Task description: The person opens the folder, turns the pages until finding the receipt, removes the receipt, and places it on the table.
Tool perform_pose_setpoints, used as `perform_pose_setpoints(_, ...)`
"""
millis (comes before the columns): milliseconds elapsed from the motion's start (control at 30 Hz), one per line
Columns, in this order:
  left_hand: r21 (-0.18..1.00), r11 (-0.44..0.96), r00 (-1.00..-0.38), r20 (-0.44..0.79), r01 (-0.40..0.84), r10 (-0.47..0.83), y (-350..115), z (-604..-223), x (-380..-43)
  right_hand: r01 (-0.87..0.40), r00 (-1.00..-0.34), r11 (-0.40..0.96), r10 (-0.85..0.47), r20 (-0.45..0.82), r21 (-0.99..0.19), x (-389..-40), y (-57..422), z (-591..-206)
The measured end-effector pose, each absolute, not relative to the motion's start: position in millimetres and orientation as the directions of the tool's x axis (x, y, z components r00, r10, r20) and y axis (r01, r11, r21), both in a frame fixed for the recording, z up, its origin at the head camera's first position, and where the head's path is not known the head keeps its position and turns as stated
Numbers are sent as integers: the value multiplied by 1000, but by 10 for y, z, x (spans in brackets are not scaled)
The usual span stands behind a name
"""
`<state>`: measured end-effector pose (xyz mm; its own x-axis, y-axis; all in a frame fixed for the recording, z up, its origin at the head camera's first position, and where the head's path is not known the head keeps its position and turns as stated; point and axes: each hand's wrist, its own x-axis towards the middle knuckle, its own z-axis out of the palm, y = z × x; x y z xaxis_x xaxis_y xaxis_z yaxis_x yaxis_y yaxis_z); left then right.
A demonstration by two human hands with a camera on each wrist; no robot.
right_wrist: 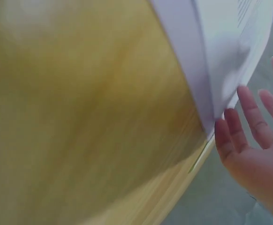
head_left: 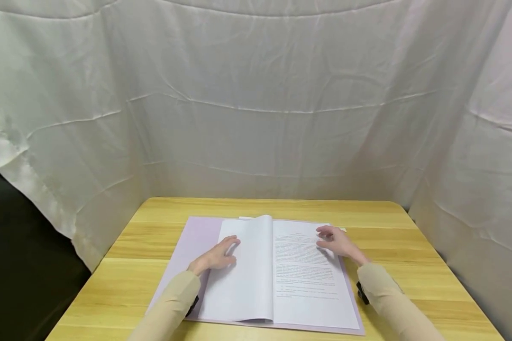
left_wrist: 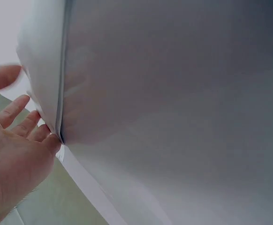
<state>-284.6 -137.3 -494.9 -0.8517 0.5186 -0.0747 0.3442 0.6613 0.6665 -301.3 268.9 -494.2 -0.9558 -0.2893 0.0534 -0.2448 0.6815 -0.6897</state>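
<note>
A lilac folder (head_left: 198,239) lies spread on the table with loose white sheets in it. On its left half is a blank page (head_left: 245,279), slightly raised along the middle fold. A page of printed text (head_left: 305,265) covers the right half. My left hand (head_left: 215,255) is over the outer part of the blank page, fingers loosely bent and thumb apart. In the left wrist view, the fingertips are right at a paper edge. Over the upper right of the printed page is my right hand (head_left: 337,242), its fingers relaxed and spread, pinching nothing.
The wooden table (head_left: 409,265) extends around the folder on all sides. Pale cloth (head_left: 260,142) hangs behind and at both sides, with a dark area (head_left: 17,251) at the lower left. A small pale tab (head_left: 343,230) pokes out near the folder's upper right corner.
</note>
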Motion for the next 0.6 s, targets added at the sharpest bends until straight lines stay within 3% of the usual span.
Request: perform_pose_setpoints(600, 657, 676, -843, -113, 334, 526, -1403, -4959, -2823, -243, -970, 756, -202, 137, -608, -3313, 2731, -5010)
